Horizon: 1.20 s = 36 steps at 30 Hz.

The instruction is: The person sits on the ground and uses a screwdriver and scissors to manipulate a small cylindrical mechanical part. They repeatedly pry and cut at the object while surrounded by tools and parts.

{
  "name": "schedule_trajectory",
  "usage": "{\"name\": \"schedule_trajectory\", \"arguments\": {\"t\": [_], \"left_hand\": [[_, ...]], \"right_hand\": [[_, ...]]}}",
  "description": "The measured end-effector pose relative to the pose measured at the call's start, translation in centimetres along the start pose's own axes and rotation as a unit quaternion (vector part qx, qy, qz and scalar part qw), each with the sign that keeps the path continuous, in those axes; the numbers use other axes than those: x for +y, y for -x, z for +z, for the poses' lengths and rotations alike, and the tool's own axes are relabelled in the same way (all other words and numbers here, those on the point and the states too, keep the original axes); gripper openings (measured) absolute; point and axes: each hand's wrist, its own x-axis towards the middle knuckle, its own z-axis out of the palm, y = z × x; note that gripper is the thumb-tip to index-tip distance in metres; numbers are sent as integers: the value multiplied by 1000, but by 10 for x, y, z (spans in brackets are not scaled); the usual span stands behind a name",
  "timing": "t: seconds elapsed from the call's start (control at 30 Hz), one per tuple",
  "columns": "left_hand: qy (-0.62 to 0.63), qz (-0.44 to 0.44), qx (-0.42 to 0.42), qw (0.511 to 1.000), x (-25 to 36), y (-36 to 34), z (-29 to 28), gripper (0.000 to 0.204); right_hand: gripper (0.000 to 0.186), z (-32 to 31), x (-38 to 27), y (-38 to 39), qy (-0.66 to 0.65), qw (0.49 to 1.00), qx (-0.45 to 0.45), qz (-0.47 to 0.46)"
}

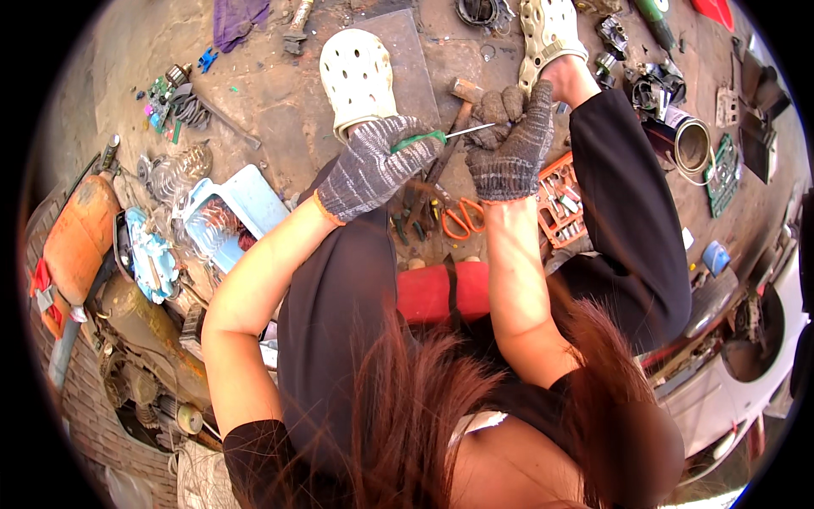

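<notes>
My left hand (370, 166), in a dark knitted glove with an orange cuff, is closed round the green handle of a screwdriver (420, 141). Its thin metal shaft points right, and its tip meets or overlaps the curled fingers of my right hand (511, 153). That hand wears a similar glove, palm turned up, thumb stretched out and fingers folded in. Whatever those fingers hold, if anything, is hidden. A hammer (465, 90) lies on the ground just left of my right hand, its handle running down between the two hands. Below it are orange-handled scissors (462, 219).
Beside my right forearm sits an orange tool case (560, 200) with small parts. At left stands a light-blue container (254, 197) holding coppery wire. A can (688, 146) and a green circuit board (723, 176) lie at right. A red box (441, 290) is between my legs.
</notes>
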Motion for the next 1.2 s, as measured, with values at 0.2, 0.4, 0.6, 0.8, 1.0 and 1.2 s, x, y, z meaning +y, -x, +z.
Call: {"name": "schedule_trajectory", "arguments": {"t": [0.2,0.4,0.6,0.8,1.0,1.2], "left_hand": [[101,-48,-5,994,-2,-1,-1,23],[-33,117,72,990,-38,-9,5,22],[56,5,99,994,-38,-1,4,23],[215,-88,85,969,-22,-6,5,22],[-117,78,184,973,0,-3,-1,23],[-151,86,207,963,7,-1,0,21]], "right_hand": [[49,-9,-3,-9,21,988,-155,-14],[37,16,-2,-10,-10,989,-133,-58],[42,20,27,-6,105,977,-172,-64],[38,17,30,-7,146,969,-171,-105],[33,11,33,-12,86,991,-62,-87],[39,4,27,-19,-133,961,-220,102]]}}
